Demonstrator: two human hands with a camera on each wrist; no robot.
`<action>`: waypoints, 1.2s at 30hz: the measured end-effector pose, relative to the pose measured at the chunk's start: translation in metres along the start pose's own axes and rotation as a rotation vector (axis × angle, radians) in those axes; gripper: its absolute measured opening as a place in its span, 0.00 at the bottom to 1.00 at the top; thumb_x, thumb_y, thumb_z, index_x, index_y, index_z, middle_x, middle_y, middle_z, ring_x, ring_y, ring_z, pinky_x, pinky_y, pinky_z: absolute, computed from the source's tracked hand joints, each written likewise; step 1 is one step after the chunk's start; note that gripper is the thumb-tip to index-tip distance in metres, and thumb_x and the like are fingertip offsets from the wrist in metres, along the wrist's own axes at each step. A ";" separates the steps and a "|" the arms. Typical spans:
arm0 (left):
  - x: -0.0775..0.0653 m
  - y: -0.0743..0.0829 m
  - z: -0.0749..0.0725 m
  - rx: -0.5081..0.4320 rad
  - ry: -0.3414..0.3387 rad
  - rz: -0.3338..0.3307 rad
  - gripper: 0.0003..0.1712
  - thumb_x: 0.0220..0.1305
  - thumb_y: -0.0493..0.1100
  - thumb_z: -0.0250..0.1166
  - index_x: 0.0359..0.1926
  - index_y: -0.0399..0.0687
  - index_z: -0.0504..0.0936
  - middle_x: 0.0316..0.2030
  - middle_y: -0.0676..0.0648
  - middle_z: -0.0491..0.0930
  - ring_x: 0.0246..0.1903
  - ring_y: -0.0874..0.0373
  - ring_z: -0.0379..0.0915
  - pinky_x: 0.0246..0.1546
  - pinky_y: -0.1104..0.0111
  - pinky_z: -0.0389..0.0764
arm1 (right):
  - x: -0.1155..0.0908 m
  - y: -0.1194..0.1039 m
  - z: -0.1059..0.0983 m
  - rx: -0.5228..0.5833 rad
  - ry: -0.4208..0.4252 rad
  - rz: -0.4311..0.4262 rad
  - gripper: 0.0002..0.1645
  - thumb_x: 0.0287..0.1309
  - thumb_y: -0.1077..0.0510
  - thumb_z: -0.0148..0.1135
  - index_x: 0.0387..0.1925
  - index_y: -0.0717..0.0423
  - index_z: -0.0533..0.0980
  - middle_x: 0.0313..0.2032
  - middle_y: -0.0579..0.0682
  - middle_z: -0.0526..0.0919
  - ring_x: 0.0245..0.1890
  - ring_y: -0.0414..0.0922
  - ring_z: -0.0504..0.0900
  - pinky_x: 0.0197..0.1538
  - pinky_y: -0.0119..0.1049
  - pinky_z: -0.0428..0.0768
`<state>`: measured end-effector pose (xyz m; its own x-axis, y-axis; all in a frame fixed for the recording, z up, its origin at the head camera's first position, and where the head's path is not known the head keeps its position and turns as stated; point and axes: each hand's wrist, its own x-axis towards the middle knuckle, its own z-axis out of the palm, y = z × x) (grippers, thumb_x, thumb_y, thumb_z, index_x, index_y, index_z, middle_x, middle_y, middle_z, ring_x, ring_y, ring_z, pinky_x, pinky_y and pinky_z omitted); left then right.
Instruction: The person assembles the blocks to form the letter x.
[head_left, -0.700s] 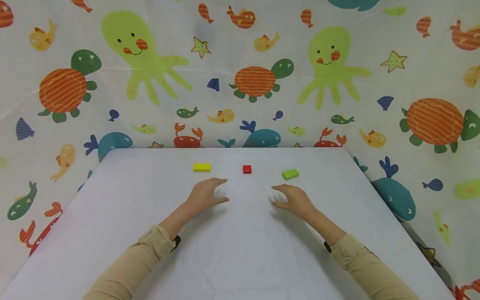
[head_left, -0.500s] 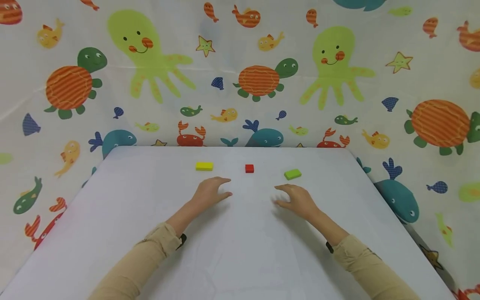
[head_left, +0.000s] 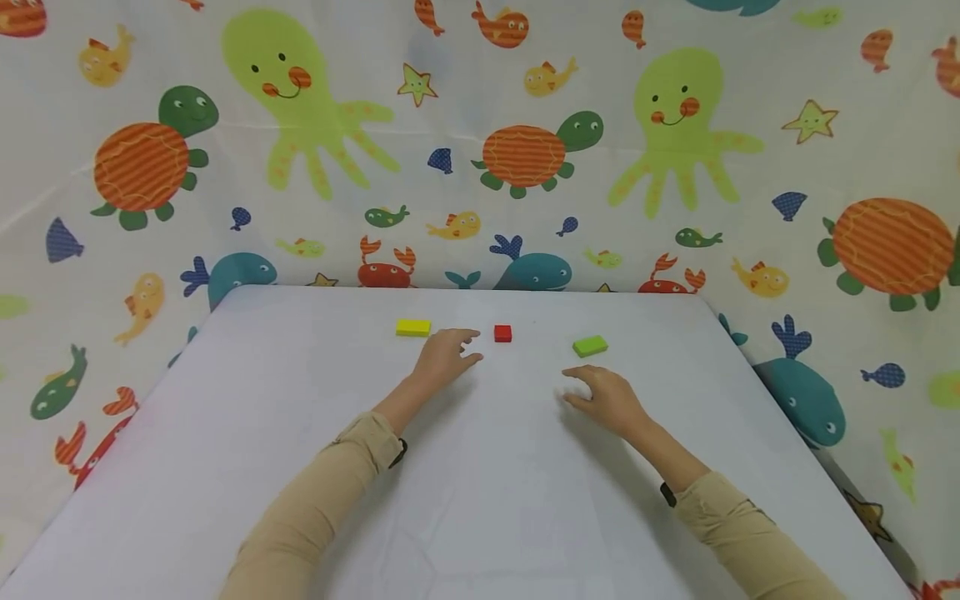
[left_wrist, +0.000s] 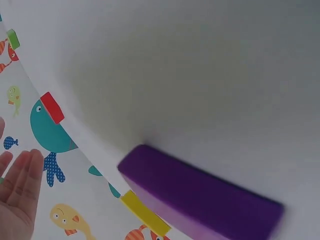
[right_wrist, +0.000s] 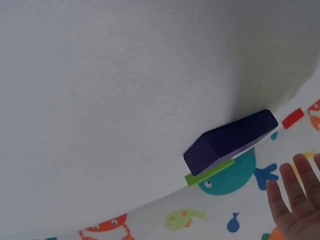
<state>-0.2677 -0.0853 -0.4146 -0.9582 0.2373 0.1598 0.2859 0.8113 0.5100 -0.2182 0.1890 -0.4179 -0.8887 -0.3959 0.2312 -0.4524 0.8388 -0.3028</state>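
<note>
My left hand (head_left: 442, 357) hovers over the table, fingers extended and thumb apart, just left of a small red block (head_left: 502, 334). Behind its wrist lies a yellow block (head_left: 413, 328). My right hand (head_left: 609, 400) is held above the table in front of a light green block (head_left: 590, 347), its fingers loosely bent around nothing. A purple block (left_wrist: 200, 190) fills the lower part of the left wrist view, and a dark purple block (right_wrist: 230, 140) shows in the right wrist view. No purple block is visible in the head view. Neither hand visibly touches a block.
A white-covered table (head_left: 480, 517) stretches out in front of me. At its far edge hangs a white curtain (head_left: 442, 50) printed with sea animals, which also runs down the right side. Both forearms, in beige sleeves (head_left: 315, 492), reach in from the near edge.
My left hand has moved forward and to the right, closer to the red block. The right hand has barely moved. The head view has shifted slightly; the blocks lie where they were.
</note>
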 end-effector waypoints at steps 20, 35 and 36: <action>0.038 0.003 0.017 0.005 0.014 0.013 0.27 0.55 0.48 0.70 0.56 0.45 0.78 0.49 0.43 0.82 0.49 0.50 0.76 0.55 0.59 0.76 | -0.011 0.017 -0.002 0.010 0.018 0.002 0.21 0.51 0.56 0.69 0.47 0.62 0.80 0.46 0.58 0.84 0.49 0.55 0.81 0.50 0.50 0.79; 0.061 -0.003 0.025 -0.088 -0.065 0.054 0.26 0.51 0.41 0.73 0.52 0.44 0.75 0.49 0.39 0.77 0.49 0.48 0.71 0.56 0.59 0.74 | -0.018 0.029 -0.009 0.022 0.041 -0.002 0.22 0.50 0.58 0.70 0.47 0.63 0.79 0.45 0.59 0.83 0.49 0.58 0.80 0.50 0.52 0.79; 0.063 -0.003 0.026 -0.091 -0.071 0.053 0.27 0.51 0.42 0.73 0.52 0.44 0.75 0.49 0.39 0.76 0.49 0.48 0.70 0.56 0.60 0.74 | -0.018 0.030 -0.009 0.022 0.042 -0.002 0.22 0.50 0.58 0.70 0.47 0.64 0.79 0.45 0.59 0.83 0.48 0.58 0.80 0.49 0.52 0.79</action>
<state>-0.3288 -0.0589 -0.4277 -0.9390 0.3184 0.1303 0.3329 0.7454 0.5776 -0.2148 0.2250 -0.4224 -0.8843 -0.3810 0.2698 -0.4558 0.8297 -0.3222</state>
